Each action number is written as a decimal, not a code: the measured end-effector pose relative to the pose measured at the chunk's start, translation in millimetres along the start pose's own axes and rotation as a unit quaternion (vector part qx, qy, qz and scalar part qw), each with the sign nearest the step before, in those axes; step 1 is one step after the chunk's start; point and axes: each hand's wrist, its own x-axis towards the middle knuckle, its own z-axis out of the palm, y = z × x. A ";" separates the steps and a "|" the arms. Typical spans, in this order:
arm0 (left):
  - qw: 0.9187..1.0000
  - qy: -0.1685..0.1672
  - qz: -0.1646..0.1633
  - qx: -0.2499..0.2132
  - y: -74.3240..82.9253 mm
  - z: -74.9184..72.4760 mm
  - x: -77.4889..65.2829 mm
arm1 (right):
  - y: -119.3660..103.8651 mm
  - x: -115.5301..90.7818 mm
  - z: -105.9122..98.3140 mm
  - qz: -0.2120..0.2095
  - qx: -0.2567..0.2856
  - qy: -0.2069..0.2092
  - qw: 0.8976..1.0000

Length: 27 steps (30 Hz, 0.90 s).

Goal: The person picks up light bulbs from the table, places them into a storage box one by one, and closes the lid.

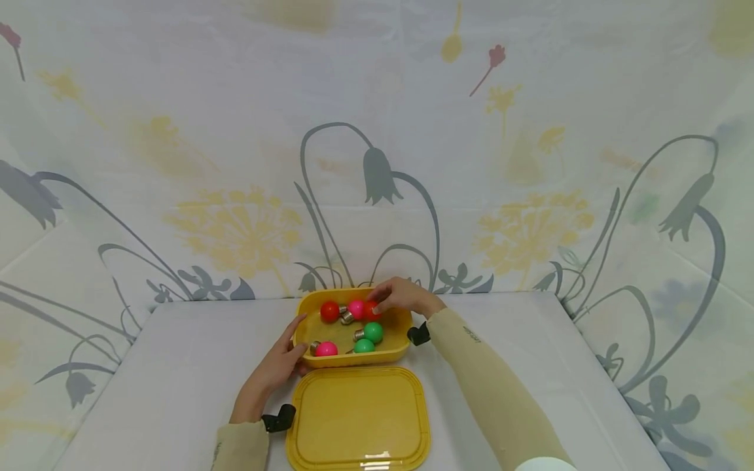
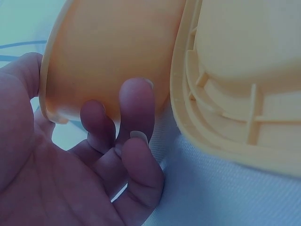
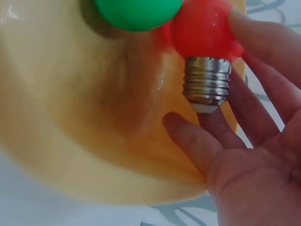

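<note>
In the head view a yellow plastic box (image 1: 406,320) holds several coloured light bulbs with metal screw bases. My right hand (image 1: 406,296) reaches over its far right rim and pinches a red light bulb (image 3: 204,30); the bulb's threaded base points toward the palm in the right wrist view. My left hand (image 1: 281,362) grips the box's left end, and the left wrist view has bent fingers (image 2: 136,106) beside the outer wall. Inside lie another red bulb (image 1: 330,312), a pink bulb (image 1: 356,309) close to the pinched one, and a second pink bulb (image 1: 326,349) near the front.
Two green bulbs, one a green bulb (image 1: 374,332) right of centre, the other a green bulb (image 1: 364,346) at the front wall, share the box. A yellow lid (image 1: 359,418) lies flat in front of it on the white tablecloth (image 1: 182,366). Behind hangs a flower-patterned cloth (image 1: 253,163).
</note>
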 end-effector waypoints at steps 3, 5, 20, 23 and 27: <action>1.000 0.001 -0.003 0.000 -0.6 0.0 0.5 | -2.5 0.4 1.6 0.003 -0.004 0.003 1.000; 1.000 0.001 -0.002 -0.001 -0.8 -0.1 0.7 | -3.0 0.8 3.2 0.007 -0.009 0.005 1.000; 1.000 0.000 -0.004 -0.004 0.9 -1.0 -1.0 | -3.2 0.4 8.0 0.022 -0.046 -0.001 0.999; 1.000 -0.001 -0.001 -0.005 1.5 -1.1 -1.2 | -3.2 -0.2 8.1 0.023 -0.055 -0.005 0.998; 1.000 -0.002 0.001 -0.008 1.7 -0.8 -1.1 | -2.5 -0.3 8.8 0.021 -0.063 -0.005 0.998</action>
